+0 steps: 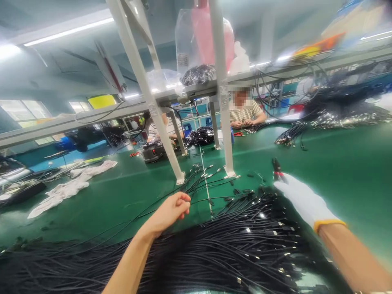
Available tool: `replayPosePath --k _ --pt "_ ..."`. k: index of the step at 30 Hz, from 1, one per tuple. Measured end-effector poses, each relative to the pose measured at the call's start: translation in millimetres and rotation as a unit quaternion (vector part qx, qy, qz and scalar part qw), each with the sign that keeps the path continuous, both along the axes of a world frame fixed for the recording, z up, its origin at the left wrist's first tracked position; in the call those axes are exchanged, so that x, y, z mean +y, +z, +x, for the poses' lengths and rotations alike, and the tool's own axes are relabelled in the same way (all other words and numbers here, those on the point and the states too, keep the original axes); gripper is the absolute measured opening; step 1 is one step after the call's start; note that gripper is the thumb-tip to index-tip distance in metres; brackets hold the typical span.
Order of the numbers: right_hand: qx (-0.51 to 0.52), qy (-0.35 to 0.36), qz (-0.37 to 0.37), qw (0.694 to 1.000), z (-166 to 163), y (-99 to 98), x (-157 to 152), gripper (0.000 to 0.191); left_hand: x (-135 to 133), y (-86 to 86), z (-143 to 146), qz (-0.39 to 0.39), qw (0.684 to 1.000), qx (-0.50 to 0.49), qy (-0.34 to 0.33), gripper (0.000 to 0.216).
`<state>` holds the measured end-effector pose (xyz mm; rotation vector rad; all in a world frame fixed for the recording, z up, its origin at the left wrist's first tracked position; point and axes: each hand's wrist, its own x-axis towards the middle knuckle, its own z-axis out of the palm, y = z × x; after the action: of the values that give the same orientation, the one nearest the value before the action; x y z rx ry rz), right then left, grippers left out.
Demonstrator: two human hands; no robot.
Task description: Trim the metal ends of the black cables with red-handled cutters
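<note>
My bare left hand, fingers curled together, is over the upper edge of a large heap of black cables. Whether a cable is pinched in it I cannot make out. In a white glove with a yellow cuff, my right hand grips a pair of pliers, whose dark jaws point up and away and whose red handles are mostly hidden by the glove. Small metal connectors glint along the heap's right side. Just beyond my left hand, several loose cables with pale plug ends lie on the green tabletop.
White metal posts stand on the table under a loaded overhead shelf. A crumpled white cloth lies left. A dark device and a coiled cable bundle sit farther back. Across the table, a person in stripes handles cables.
</note>
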<state>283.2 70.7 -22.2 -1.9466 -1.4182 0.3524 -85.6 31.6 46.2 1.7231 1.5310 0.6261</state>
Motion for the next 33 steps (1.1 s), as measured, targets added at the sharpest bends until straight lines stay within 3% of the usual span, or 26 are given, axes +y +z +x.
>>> replayPosePath --k 5,9,12,16,20,23,26,33 --pt "0.146 -0.027 -0.028 0.988 -16 1.4 8 0.048 12 22.8 50 0.016 0.998 -0.003 -0.062 0.034" --pt "0.287 -0.014 0.02 0.958 -24 11.2 4 0.042 19 23.4 78 0.148 0.986 0.041 -0.071 0.028" --pt "0.426 0.088 0.044 0.9 -30 22.7 -6 0.046 18 14.5 76 0.209 0.975 0.039 -0.063 0.028" --pt "0.545 0.206 -0.017 0.812 -42 31.7 -19 0.049 12 0.8 63 0.28 0.95 0.112 -0.079 0.026" --pt "0.57 0.287 -0.068 0.767 -50 36.0 -33 0.038 10 -9.4 56 0.375 0.899 0.225 -0.041 0.023" --pt "0.532 0.346 -0.102 0.766 -56 38.9 -42 0.028 9 -16.8 53 0.442 0.855 0.272 0.003 0.02" --pt "0.506 0.371 -0.112 0.771 -66 38.7 -47 0.02 7 -24.2 52 0.503 0.815 0.288 0.016 0.018" --pt "0.543 0.413 -0.163 0.713 -85 37.3 -56 0.026 5 -33.3 43 0.613 0.729 0.292 0.079 0.018"
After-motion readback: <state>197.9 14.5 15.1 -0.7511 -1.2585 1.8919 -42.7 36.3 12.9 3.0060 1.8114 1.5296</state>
